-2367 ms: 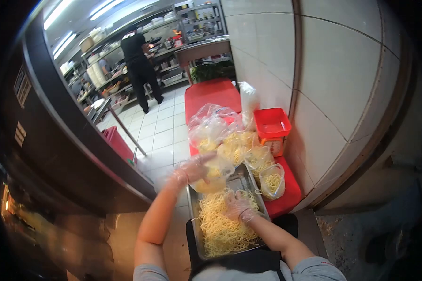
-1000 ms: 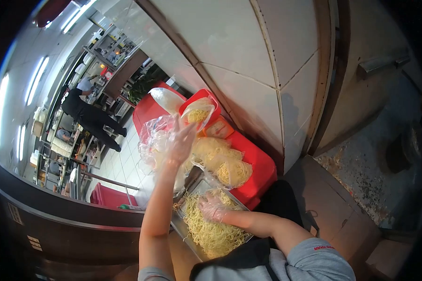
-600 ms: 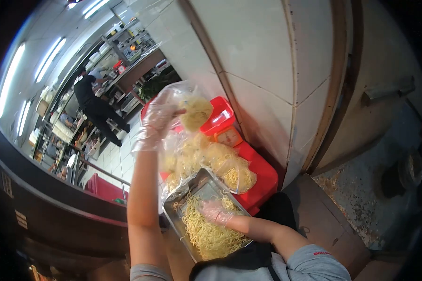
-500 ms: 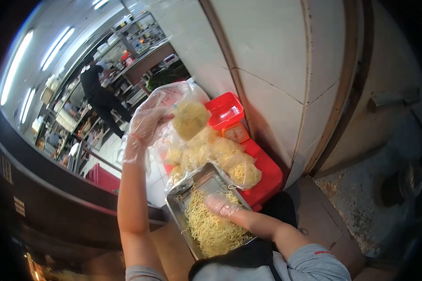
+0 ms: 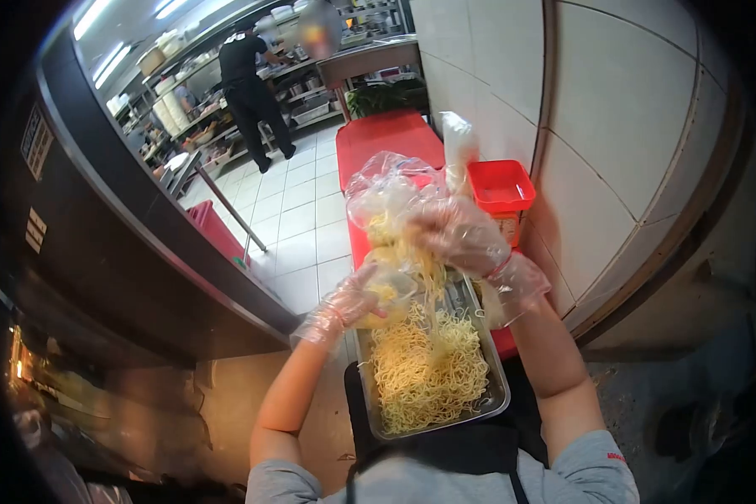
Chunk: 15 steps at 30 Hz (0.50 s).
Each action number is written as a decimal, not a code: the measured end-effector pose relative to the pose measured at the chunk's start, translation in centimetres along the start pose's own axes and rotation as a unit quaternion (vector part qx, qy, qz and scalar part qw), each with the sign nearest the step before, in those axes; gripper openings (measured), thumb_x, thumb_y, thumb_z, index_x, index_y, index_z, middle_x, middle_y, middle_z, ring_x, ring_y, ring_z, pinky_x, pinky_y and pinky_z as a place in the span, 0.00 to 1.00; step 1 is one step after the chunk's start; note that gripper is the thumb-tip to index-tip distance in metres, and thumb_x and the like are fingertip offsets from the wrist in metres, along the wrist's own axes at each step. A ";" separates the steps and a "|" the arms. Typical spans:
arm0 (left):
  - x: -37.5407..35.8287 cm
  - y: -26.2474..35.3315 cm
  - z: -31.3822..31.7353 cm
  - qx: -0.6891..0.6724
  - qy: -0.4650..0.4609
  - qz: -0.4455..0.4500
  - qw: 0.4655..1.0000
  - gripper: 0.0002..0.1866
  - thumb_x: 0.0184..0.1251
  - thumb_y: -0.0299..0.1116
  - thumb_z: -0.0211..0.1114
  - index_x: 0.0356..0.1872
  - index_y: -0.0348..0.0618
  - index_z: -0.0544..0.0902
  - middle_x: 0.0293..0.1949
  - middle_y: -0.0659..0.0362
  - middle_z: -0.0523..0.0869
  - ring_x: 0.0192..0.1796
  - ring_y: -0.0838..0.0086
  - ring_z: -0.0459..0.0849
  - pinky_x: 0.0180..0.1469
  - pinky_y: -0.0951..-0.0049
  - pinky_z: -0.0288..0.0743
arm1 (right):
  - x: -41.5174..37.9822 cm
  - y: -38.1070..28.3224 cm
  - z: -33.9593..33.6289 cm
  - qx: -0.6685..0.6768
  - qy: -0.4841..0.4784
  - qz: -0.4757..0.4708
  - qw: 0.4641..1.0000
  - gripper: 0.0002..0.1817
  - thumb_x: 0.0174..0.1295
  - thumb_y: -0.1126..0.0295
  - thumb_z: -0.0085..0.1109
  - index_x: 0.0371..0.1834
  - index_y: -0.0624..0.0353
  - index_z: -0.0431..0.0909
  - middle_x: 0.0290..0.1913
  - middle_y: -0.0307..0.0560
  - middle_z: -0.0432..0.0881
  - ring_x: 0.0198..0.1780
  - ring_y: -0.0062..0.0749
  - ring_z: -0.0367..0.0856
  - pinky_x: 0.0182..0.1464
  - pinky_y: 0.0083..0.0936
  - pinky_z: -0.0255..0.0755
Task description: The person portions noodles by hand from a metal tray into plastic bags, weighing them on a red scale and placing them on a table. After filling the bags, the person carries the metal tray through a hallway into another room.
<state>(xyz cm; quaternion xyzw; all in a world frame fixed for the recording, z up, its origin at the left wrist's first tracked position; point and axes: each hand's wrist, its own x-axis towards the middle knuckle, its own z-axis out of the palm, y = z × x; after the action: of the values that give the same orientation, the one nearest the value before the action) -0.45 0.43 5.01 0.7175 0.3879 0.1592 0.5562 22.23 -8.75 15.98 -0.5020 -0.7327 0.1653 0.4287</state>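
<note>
Both of my hands wear clear plastic gloves. My left hand (image 5: pixel 349 304) is closed on a clear plastic bag (image 5: pixel 392 294) with some noodles in it, at the upper left edge of the metal tray (image 5: pixel 502 395). Over the far end of the tray, my right hand (image 5: pixel 466 235) grips a bunch of noodles whose strands hang down. Yellow noodles (image 5: pixel 428 370) fill much of the tray. Beyond my hands, more bagged noodles (image 5: pixel 380 227) and crumpled clear plastic (image 5: pixel 395 176) lie on a red surface (image 5: pixel 391 139).
A red bin (image 5: pixel 501 185) sits on an orange scale (image 5: pixel 507 227) beside the tiled wall (image 5: pixel 596 109) at right. A dark metal panel (image 5: pixel 126 244) stands at left. A person in black (image 5: pixel 248 84) works at kitchen shelves behind.
The view has turned left. My left hand has come down from the raised bag to the tray's edge. My right hand has lifted from the noodles in the tray, with strands in it.
</note>
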 end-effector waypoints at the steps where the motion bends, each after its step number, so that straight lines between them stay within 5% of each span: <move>1: 0.2 -1.3 0.5 -0.005 0.008 0.014 1.000 0.38 0.54 0.15 0.51 0.71 0.33 0.57 0.66 0.48 0.68 0.35 0.73 0.85 0.40 0.74 0.82 | 0.7 -1.3 -0.2 0.021 0.010 0.010 1.000 0.11 0.57 0.66 0.58 0.36 0.62 0.81 0.26 0.42 0.81 0.29 0.23 0.76 0.35 0.26 0.71; 5: 0.6 -3.7 2.3 -0.062 0.005 0.044 0.997 0.38 0.54 0.14 0.53 0.72 0.35 0.57 0.71 0.50 0.60 0.43 0.71 0.84 0.40 0.73 0.83 | 2.9 -1.5 3.3 0.064 0.014 0.023 0.998 0.12 0.56 0.67 0.56 0.36 0.65 0.79 0.24 0.44 0.76 0.30 0.20 0.73 0.34 0.26 0.70; 7: -0.1 -3.4 2.7 -0.111 0.002 0.035 0.993 0.38 0.55 0.14 0.54 0.71 0.36 0.58 0.69 0.51 0.65 0.44 0.71 0.83 0.41 0.72 0.83 | 3.0 2.0 7.2 -0.005 0.048 -0.036 0.998 0.12 0.56 0.67 0.56 0.34 0.66 0.78 0.26 0.51 0.78 0.32 0.32 0.77 0.36 0.29 0.72; 10: -0.2 -4.2 2.2 -0.132 -0.040 0.035 0.990 0.37 0.57 0.16 0.56 0.71 0.38 0.58 0.63 0.53 0.72 0.45 0.72 0.83 0.41 0.71 0.83 | 0.8 6.0 13.3 -0.096 0.067 0.034 0.993 0.10 0.51 0.69 0.58 0.34 0.61 0.80 0.33 0.55 0.82 0.38 0.48 0.81 0.40 0.38 0.73; 13: -0.1 -5.2 1.5 -0.134 -0.053 0.027 0.989 0.38 0.58 0.17 0.58 0.72 0.40 0.57 0.58 0.54 0.77 0.44 0.71 0.84 0.41 0.71 0.83 | 0.4 5.9 13.6 -0.087 -0.314 0.100 0.940 0.12 0.51 0.68 0.59 0.38 0.60 0.81 0.36 0.56 0.84 0.40 0.46 0.83 0.42 0.37 0.75; 15: -1.4 -4.5 1.8 -0.141 -0.011 0.047 0.989 0.38 0.59 0.18 0.59 0.72 0.40 0.57 0.55 0.55 0.79 0.42 0.71 0.84 0.41 0.72 0.83 | 0.5 6.1 11.7 -0.075 -0.291 0.124 0.946 0.11 0.55 0.67 0.58 0.37 0.60 0.81 0.34 0.55 0.83 0.37 0.42 0.82 0.43 0.35 0.75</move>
<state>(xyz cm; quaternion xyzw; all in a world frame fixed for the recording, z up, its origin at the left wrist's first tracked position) -1.88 -1.50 0.50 0.6510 0.3214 0.2307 0.6478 16.46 -3.44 5.36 -0.5497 -0.7676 0.3012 0.1337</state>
